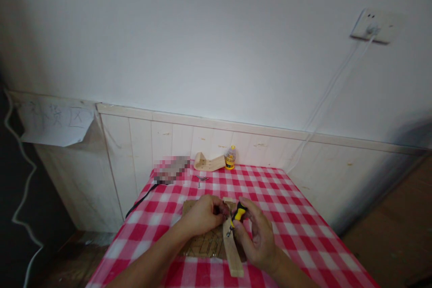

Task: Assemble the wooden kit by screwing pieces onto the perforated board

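Observation:
A table with a red and white checked cloth (290, 207) fills the lower middle of the view. My right hand (258, 236) is closed round a short screwdriver with a yellow and black handle (237, 216), its tip pointing down at a light wooden strip (232, 252). My left hand (202, 213) is closed, its fingertips pinched at the top of the strip next to the screwdriver; what they hold is hidden. The strip lies on a brown cardboard sheet (202, 247).
At the table's far edge lie a curved wooden piece (207, 162), a small yellow container of bits (231, 158) and a few loose screws (201, 179). A black cable (141, 200) runs off the left edge. White cords hang from a wall socket (376, 27).

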Action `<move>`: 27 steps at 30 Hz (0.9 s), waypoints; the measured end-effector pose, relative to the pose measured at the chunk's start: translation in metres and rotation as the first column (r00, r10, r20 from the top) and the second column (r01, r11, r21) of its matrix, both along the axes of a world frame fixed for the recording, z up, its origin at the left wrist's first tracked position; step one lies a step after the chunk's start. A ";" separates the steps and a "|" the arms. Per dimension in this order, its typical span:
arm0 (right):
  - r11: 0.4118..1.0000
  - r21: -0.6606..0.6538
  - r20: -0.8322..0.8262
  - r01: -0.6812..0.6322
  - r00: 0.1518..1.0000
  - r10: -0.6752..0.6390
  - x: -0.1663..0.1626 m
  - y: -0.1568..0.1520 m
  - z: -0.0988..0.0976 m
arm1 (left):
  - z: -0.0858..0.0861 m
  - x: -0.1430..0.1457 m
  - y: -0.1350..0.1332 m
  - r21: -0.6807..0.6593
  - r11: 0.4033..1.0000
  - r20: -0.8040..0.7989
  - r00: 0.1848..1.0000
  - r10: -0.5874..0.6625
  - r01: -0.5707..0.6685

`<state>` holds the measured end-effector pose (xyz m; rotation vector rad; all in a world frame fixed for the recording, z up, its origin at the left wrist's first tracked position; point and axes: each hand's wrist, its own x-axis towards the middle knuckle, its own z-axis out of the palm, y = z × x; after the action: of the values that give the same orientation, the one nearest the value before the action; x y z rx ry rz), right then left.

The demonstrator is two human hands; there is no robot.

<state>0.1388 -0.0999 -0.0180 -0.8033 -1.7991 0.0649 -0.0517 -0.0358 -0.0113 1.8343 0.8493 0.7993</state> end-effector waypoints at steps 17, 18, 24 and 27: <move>0.999 0.043 -0.011 0.014 1.000 -0.013 -0.003 0.000 0.003 | 0.003 -0.001 -0.001 0.004 1.000 -0.037 0.999 0.018 -0.018; 0.999 0.046 -0.014 0.017 1.000 -0.016 -0.003 0.000 0.003 | 0.004 -0.001 -0.002 0.005 1.000 -0.042 0.999 0.019 -0.019; 0.987 0.150 0.044 0.053 0.997 -0.060 -0.006 -0.005 0.009 | 0.011 -0.002 -0.003 0.005 1.000 -0.061 0.998 0.020 -0.020; 0.976 0.205 0.071 0.071 0.994 -0.087 -0.007 -0.007 0.013 | 0.011 -0.002 -0.004 -0.001 1.000 -0.061 0.998 0.025 -0.025</move>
<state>0.1321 -0.1066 -0.0046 -0.7386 -1.8120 -0.2019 -0.0533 -0.0395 0.0001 1.8581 0.9126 0.7619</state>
